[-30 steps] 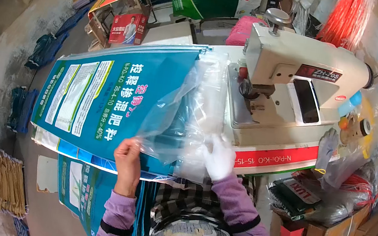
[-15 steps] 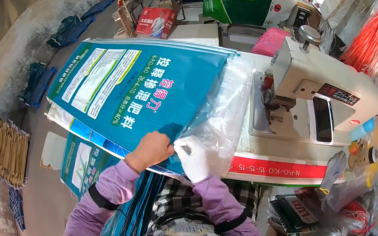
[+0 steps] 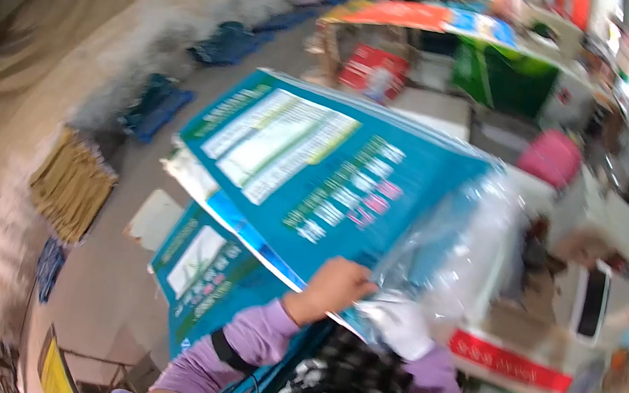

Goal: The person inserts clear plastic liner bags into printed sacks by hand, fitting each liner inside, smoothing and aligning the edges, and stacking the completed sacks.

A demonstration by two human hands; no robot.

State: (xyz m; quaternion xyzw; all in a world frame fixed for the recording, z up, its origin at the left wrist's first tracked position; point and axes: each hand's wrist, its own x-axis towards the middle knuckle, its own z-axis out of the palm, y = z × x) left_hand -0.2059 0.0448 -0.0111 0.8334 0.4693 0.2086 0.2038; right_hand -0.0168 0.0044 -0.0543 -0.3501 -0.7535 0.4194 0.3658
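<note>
A teal printed woven sack [image 3: 302, 170] lies on top of a stack on the sewing table. From its right end sticks out a crinkled clear plastic liner [image 3: 452, 235]. My left hand [image 3: 334, 289], bare, is closed at the sack's near right corner. Beside it my right hand [image 3: 401, 325], in a white glove, has its fingers pinched together on the liner's near edge. Motion blur softens both hands' fingertips. More teal sacks [image 3: 216, 271] hang down at the table's near side, partly behind my left arm.
On the right stands a white sewing machine [image 3: 588, 211], blurred. Behind the stack are a red box [image 3: 374, 72] and a pink bundle [image 3: 551, 157]. A pile of brown folded sacks [image 3: 71, 187] and blue-green bundles [image 3: 154, 107] lie on the floor at left.
My view has swung left, so the whole scene shifts right in the picture and blurs. Both hands stay together at the sack's corner. The liner looks more bunched up.
</note>
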